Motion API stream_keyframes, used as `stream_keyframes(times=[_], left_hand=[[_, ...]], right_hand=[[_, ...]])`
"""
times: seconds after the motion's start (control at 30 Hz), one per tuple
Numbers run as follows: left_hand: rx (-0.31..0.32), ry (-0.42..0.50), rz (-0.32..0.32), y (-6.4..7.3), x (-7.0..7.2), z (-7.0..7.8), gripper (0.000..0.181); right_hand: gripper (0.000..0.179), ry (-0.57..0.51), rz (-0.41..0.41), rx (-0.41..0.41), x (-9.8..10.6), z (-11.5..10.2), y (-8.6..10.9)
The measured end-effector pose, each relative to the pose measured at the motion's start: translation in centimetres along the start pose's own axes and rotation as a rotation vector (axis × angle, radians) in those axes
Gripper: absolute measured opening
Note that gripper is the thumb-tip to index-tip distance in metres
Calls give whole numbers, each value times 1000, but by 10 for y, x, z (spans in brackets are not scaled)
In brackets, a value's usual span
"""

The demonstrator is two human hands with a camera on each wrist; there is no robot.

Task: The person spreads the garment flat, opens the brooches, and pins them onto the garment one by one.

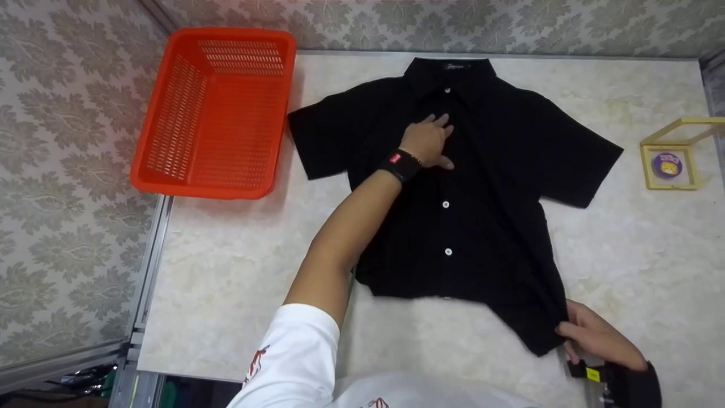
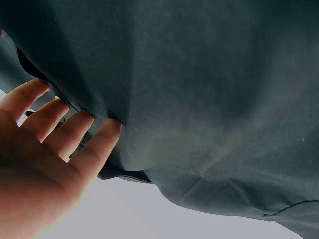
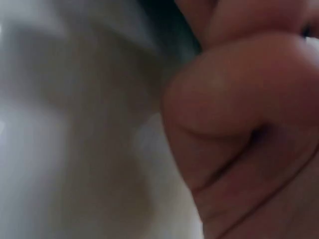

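A black short-sleeved button shirt lies front up on the table, its collar at the far side and white buttons down the middle. My left hand rests on its upper chest with the fingers spread. In the left wrist view, the straight fingers touch dark cloth. At the near right, my right hand pinches the shirt's lower hem corner, which is drawn out towards me. Curled fingers fill the right side of the right wrist view, with a bit of dark cloth at the top.
An orange plastic basket with slotted walls stands at the far left of the pale table. At the right edge is a small yellow-framed box with its lid raised and a round purple item inside. A patterned wall runs behind.
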State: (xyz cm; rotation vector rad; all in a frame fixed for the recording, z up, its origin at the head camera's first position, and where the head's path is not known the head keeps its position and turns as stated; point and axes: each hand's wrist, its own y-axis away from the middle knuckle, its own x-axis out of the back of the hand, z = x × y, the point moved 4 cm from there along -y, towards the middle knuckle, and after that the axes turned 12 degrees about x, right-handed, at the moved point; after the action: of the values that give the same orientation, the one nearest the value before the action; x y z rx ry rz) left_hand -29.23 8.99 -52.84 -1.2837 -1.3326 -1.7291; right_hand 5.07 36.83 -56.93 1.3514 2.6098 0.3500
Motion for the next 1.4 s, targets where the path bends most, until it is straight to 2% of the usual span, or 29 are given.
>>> stream_keyframes(times=[0.07, 0.23, 0.33, 0.4, 0.5, 0.6, 0.7, 0.93, 1.13, 1.3, 1.4], left_hand=[[2, -3, -4, 1, -1, -1, 93], [-14, 8, -12, 2, -3, -2, 94], [-16, 12, -10, 4, -3, -4, 93], [-25, 27, -14, 5, -4, -6, 91], [-50, 60, -20, 10, -8, -9, 87], [-80, 107, -27, 17, -10, -15, 83], [-96, 147, -5, 30, -9, -24, 78], [-121, 188, 101, 75, -14, -63, 64], [-140, 271, 202, 126, -24, -94, 55], [-142, 312, 226, 171, -34, -108, 33], [-191, 315, 200, 198, -44, -108, 16]], right_hand=[[43, 86, 13, -37, 3, 1, -3], [64, 302, 112, -229, 20, -7, -10], [66, 491, 200, -269, 38, -22, -17], [65, 631, 262, -240, 50, -36, -25], [63, 809, 335, -149, 64, -59, -41], [61, 895, 388, -69, 71, -83, -60], [62, 936, 399, -22, 76, -105, -83], [70, 1069, 304, 67, 80, -142, -147], [76, 1099, 241, 102, 73, -156, -204], [77, 1140, 199, 133, 67, -159, -251], [76, 1180, 159, 157, 60, -158, -277]])
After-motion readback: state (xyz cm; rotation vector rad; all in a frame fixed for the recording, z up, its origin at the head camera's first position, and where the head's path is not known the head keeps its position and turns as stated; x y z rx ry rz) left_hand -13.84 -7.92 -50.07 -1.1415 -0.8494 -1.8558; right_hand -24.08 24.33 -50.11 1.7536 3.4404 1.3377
